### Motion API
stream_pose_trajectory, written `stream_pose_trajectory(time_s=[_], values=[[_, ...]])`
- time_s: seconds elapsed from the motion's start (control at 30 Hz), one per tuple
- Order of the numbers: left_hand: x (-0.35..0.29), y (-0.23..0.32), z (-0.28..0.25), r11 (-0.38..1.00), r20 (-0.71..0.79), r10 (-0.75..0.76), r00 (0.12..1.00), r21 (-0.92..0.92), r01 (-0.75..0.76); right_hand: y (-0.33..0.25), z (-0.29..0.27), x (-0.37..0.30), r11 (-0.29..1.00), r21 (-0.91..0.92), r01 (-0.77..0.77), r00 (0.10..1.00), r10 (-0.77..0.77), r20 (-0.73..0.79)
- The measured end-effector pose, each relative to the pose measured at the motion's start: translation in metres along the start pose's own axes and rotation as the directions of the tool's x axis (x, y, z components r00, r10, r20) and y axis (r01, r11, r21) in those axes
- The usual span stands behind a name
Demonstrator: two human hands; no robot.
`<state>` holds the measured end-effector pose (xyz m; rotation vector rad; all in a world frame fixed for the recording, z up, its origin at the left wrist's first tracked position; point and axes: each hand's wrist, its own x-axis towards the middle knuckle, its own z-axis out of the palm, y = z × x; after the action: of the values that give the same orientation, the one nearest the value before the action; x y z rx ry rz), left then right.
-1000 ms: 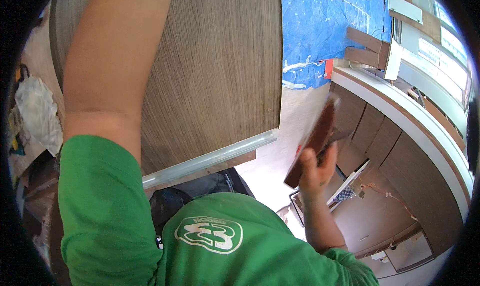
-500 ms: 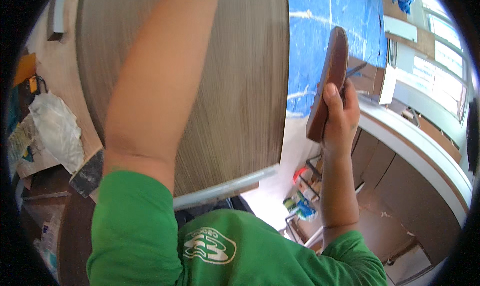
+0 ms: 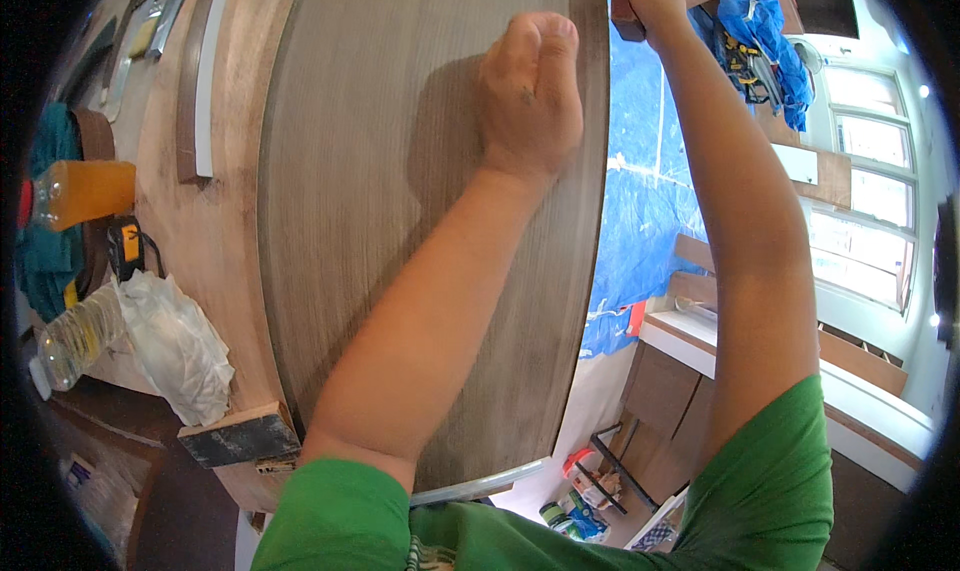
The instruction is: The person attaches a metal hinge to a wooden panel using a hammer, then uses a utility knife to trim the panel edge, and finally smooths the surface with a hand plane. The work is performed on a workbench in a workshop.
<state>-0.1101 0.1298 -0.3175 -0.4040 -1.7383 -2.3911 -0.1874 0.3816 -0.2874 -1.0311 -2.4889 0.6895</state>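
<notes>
A wood-grain panel [image 3: 420, 221] with dark vertical streaks lies in front of me. Over its upper right part my left hand [image 3: 535, 96] is closed in a fist, thumb on top, casting a shadow on the panel. Whatever may be inside its curled fingers is hidden. My right hand [image 3: 655, 3] reaches far forward, just beyond the panel's right edge. It grips a brown block [image 3: 627, 21], partly cut off by the top of the picture; the earlier view shows it as long, with a rounded end.
On the left, a wooden work surface [image 3: 235, 91] carries a white-edged strip [image 3: 203, 81], a bottle of orange liquid [image 3: 95, 191], a tape measure [image 3: 127, 243], a clear bottle [image 3: 75, 343] and a crumpled white wrapper [image 3: 178, 346]. Blue sheeting [image 3: 630, 211] covers the area right of the panel.
My right hand has moved forward with the brown block, up to the panel's far right edge. My left hand has come back into view over the panel. The view has shifted left.
</notes>
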Motion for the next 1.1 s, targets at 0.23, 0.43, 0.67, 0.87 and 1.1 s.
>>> stream_pose_trajectory(time_s=[0.23,0.43,0.67,0.87,1.1], values=[[-0.001,-0.005,0.002,0.999,-0.022,-0.039,0.999,-0.007,0.039,-0.028,0.036,0.070,0.985,-0.172,0.022,0.995,-0.005,0.099],[0.001,-0.010,0.003,0.999,-0.038,0.054,0.998,-0.003,-0.055,-0.029,0.037,0.075,0.943,-0.300,0.144,0.989,-0.130,0.064],[0.001,-0.007,-0.006,0.999,0.059,0.018,0.998,0.028,-0.020,-0.029,0.033,0.047,0.951,-0.252,0.179,0.982,-0.156,0.108],[0.004,-0.001,-0.006,0.998,0.141,-0.069,0.988,0.020,0.067,-0.023,0.012,-0.009,0.927,-0.331,0.173,0.985,-0.158,0.073],[0.000,0.003,-0.004,0.998,0.068,0.029,0.997,0.056,-0.033,-0.010,-0.017,-0.106,0.985,-0.158,0.075,0.992,-0.057,0.115]])
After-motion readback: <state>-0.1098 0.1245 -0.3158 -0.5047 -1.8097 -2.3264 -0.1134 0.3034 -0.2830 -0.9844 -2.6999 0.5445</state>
